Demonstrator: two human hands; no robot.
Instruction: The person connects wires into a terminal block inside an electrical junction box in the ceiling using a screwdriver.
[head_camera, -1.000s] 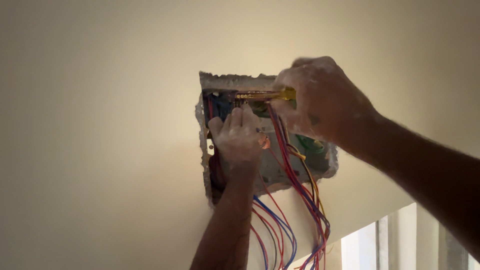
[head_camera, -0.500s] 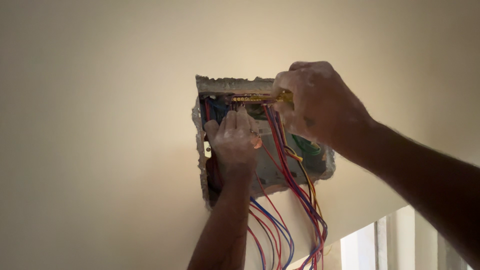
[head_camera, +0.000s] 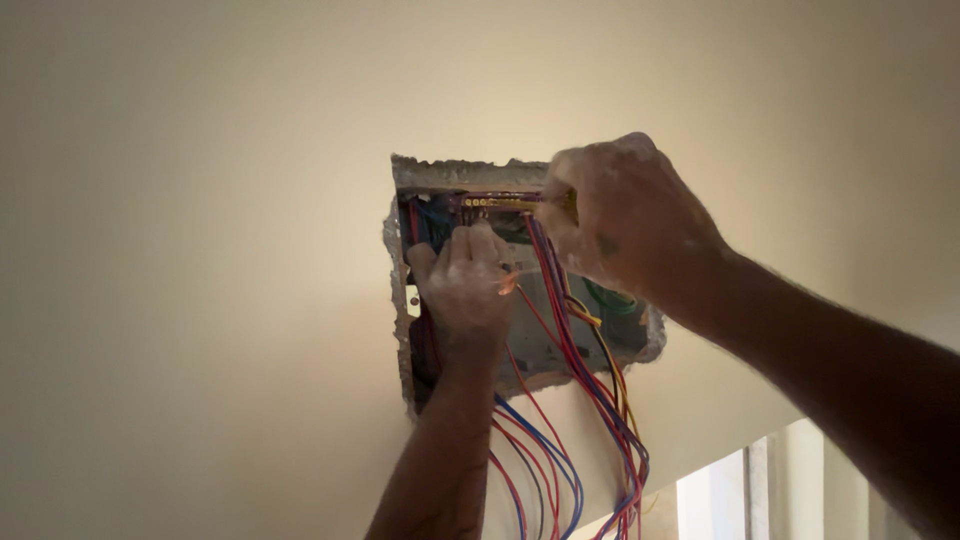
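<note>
Right hand (head_camera: 625, 215) grips screwdriver (head_camera: 520, 203); left hand (head_camera: 465, 285) pinches wires (head_camera: 560, 300).

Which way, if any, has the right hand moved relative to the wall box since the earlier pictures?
Cannot tell of any real move: the right hand sits at the wall box's upper right corner as before, gripping the yellow-handled tool.

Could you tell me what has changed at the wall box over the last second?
Very little. The right hand keeps its grip on the yellow-handled screwdriver at the brass terminal strip; the left hand stays inside the wall box among the wires. Nothing was released.
</note>
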